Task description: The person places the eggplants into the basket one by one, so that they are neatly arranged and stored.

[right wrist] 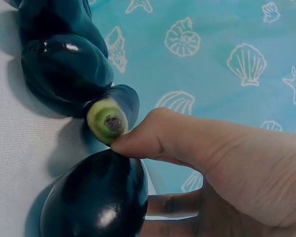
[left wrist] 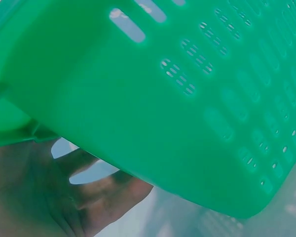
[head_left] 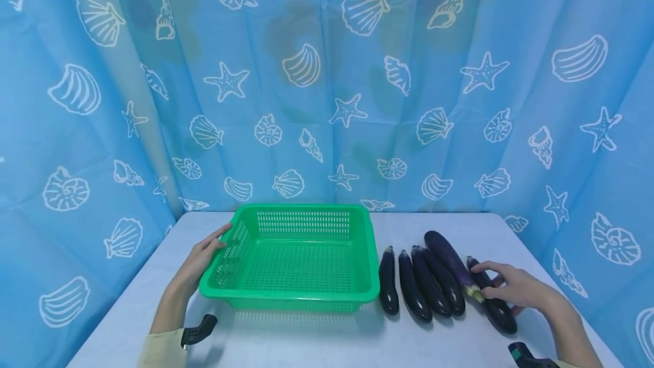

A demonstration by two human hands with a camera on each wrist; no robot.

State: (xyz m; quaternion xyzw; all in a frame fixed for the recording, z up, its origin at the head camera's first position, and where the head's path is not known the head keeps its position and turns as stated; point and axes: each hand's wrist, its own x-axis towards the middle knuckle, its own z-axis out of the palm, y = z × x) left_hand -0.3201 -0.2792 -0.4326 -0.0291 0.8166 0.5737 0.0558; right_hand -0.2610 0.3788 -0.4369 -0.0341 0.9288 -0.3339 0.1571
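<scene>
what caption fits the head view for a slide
Left hand touches green basket; right hand grips rightmost eggplant.

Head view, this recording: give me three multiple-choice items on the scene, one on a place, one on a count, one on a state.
1. Where does the green perforated plastic basket stand relative to the row of dark purple eggplants?
A. To their left
B. To their right
C. On top of them

2. How many eggplants lie on the white table?
A. Three
B. Six
C. Nine

3. What is in the basket?
A. Eggplants
B. A cloth
C. Nothing

Answers: 1 A, the head view shows it left of the row, left hand at its side. 2 B, six lie side by side, right hand on the outermost. 3 C, its mesh floor is bare.
</scene>
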